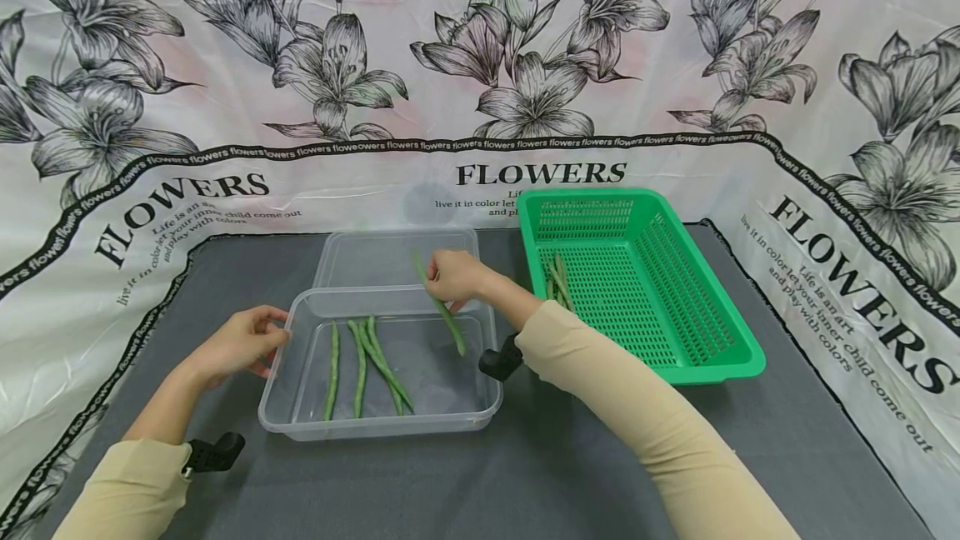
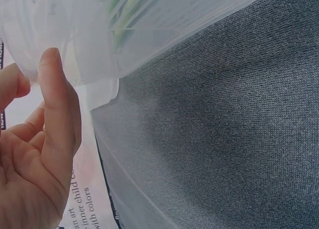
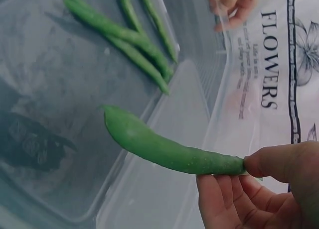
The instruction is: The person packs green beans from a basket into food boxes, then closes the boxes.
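Observation:
My right hand (image 1: 456, 277) pinches a green bean (image 3: 164, 152) near one end between thumb and fingers. The bean hangs slantwise over the right part of a clear plastic box (image 1: 300, 422). Inside that box lie several more green beans (image 1: 333, 369), some of them crossing each other. At the box's left side is my left hand (image 1: 238, 344), its relaxed fingertips at the rim and outer wall. In the left wrist view, the thumb and fingers (image 2: 56, 84) stand apart beside the translucent wall.
A green plastic basket (image 1: 720, 357) stands to the right, with a few beans (image 1: 558, 282) at its left side. Behind the box lies a clear lid (image 1: 375, 257). Grey cloth (image 1: 480, 490) covers the table, and a flower-printed curtain (image 1: 375, 182) hangs behind and at both sides.

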`<state>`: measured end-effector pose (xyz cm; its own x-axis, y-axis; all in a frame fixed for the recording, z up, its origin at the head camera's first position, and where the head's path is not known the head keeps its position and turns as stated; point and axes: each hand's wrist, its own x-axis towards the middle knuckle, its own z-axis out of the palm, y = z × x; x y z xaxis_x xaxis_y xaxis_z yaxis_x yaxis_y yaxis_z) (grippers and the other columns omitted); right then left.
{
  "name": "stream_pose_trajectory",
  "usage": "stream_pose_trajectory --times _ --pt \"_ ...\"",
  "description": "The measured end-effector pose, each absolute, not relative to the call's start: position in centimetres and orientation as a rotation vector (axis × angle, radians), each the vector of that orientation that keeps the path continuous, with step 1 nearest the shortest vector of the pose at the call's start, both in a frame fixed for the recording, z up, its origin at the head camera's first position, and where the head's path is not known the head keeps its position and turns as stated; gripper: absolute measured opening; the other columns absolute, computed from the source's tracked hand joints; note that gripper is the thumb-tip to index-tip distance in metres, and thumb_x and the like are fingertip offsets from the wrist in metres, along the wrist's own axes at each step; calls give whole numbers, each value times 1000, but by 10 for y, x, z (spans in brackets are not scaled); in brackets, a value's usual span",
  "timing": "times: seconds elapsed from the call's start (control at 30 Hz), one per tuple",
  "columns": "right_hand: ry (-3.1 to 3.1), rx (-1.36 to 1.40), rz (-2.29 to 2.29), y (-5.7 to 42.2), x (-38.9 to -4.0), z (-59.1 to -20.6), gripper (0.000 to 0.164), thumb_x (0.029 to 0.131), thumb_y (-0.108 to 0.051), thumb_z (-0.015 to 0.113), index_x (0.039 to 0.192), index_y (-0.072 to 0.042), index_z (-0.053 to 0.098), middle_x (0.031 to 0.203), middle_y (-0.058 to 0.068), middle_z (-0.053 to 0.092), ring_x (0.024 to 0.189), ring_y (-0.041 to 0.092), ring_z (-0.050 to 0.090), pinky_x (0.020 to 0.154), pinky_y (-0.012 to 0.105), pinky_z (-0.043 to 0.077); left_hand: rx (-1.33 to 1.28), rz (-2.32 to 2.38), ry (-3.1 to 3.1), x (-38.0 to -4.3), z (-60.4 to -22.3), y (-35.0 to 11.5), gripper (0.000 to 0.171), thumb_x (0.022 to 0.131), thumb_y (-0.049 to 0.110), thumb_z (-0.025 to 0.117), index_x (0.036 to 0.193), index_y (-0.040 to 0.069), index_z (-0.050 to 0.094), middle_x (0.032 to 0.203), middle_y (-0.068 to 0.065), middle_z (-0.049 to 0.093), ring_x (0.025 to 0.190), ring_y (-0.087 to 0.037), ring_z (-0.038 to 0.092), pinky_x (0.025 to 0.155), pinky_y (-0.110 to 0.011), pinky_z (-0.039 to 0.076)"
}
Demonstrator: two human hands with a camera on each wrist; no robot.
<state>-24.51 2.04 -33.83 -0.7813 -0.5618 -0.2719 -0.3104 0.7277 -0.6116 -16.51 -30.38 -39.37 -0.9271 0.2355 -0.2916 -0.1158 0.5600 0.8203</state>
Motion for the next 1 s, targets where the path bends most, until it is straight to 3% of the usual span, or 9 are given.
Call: stream_pose_trajectory --times 0.33,0.63,0.73,0.87,1.0 --pt "2462 -705 -744 1 -234 -350 12 94 -12 47 100 -2 53 59 2 52 54 17 62 57 27 56 99 1310 2427 -164 -394 -303 48 95 17 49 132 -9 31 80 -10 53 66 -16 54 59 -36 56" --pt "2419 -689 -719 -14 -223 -359 10 94 -12 48 100 -4 51 58 -1 47 54 20 61 64 34 57 97 1302 2439 -164 -393 -302 47 95 16 49 132 -9 32 79 -10 53 65 -17 54 59 -38 56" --pt "2407 -695 -719 -17 -220 -362 4 94 -10 47 93 -7 48 55 -2 41 48 16 54 57 29 56 99 1302 2438 -164 -394 -303 47 95 16 49 132 -8 32 78 -10 52 64 -17 54 59 -38 56" --pt "2398 -743 -700 -22 -218 -366 33 93 -7 46 63 -13 34 47 -4 27 35 9 37 42 19 42 102 1306 2434 -165 -394 -304 47 95 16 49 132 -9 32 79 -10 52 64 -17 55 59 -37 56" --pt "2378 -735 -699 -25 -216 -369 44 93 -7 46 56 -15 24 46 -4 21 32 8 25 39 20 37 104 1308 2433 -165 -393 -303 47 95 16 49 132 -9 32 78 -10 52 63 -17 55 59 -38 56"
